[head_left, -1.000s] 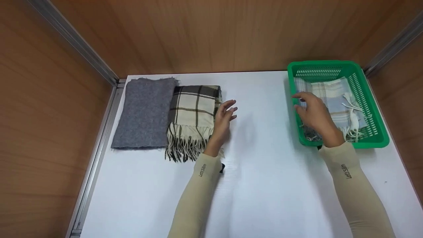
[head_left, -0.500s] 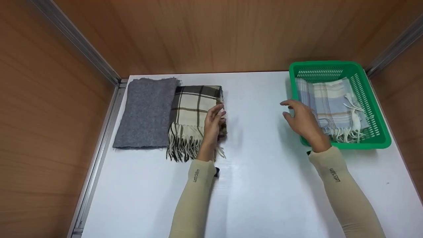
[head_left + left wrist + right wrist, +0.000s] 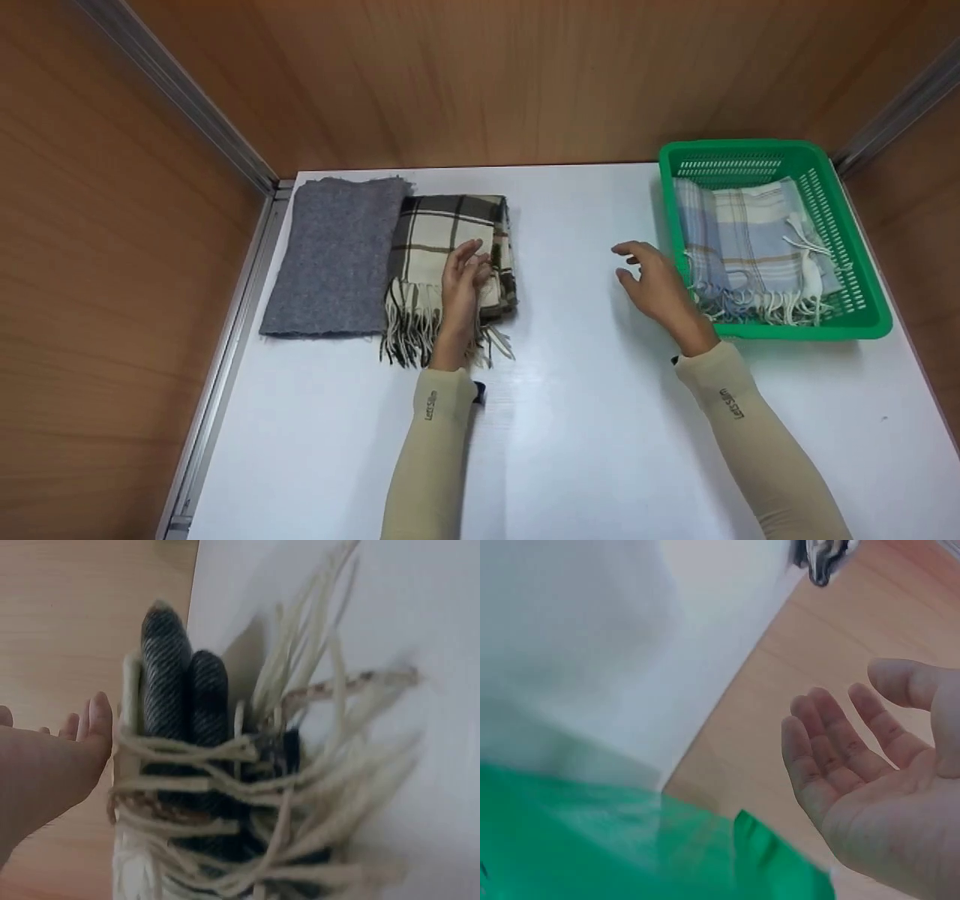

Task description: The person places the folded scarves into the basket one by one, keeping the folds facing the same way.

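Note:
A folded black, cream and brown plaid scarf (image 3: 427, 259) with fringe at its near end lies on the white table. Above its right part hovers my left hand (image 3: 459, 300), fingers loosely bent around nothing. In the left wrist view, the scarf's folded layers and fringe (image 3: 187, 705) appear beside that hand (image 3: 56, 765). My right hand (image 3: 660, 289) hangs in the air just left of the green basket (image 3: 870, 319), holding nothing. The right wrist view has its palm (image 3: 885, 802) and slightly bent fingers. Inside the basket rests a folded light-blue and white plaid scarf (image 3: 757, 232).
A folded grey scarf (image 3: 334, 259) lies left of the plaid one, touching or nearly touching it. Wooden panels (image 3: 480, 82) enclose the white table (image 3: 585, 420) at the back and sides. The basket stands at the back right.
My right hand has withdrawn from over the basket, moving left and toward me. The left hand has shifted left over the plaid scarf. The scarves look unmoved.

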The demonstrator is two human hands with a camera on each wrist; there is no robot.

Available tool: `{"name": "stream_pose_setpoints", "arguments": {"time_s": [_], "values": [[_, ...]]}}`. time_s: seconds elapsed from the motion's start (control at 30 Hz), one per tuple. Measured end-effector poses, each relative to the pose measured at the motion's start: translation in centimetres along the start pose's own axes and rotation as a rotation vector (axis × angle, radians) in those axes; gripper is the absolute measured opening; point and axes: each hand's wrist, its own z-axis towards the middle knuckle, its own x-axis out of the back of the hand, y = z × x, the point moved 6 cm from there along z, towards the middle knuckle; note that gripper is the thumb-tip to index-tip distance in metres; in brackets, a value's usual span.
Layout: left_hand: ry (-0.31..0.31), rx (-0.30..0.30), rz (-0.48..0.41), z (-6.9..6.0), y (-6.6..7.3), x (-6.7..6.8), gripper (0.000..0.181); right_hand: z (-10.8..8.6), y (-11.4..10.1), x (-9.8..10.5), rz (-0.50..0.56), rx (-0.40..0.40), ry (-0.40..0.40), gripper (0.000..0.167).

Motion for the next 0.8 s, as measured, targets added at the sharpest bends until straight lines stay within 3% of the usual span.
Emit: {"name": "stream_pose_setpoints", "arguments": {"time_s": [0.17,0.37,0.8], "values": [[0.047,-0.031,0.071,0.0,1.2,1.7,0.038,-0.1,-0.3,-1.5,0.027,0.004,0.010,0.033],[0.136,-0.119,0.220,0.2,2.8,4.1,0.036,-0.1,-0.3,-3.5,0.054,-0.036,-0.022,0.036],[0.295,-0.058,0.576,0.5,4.1,9.1,0.038,0.0,-0.5,-6.9,0.104,-0.098,-0.091,0.043]]}}
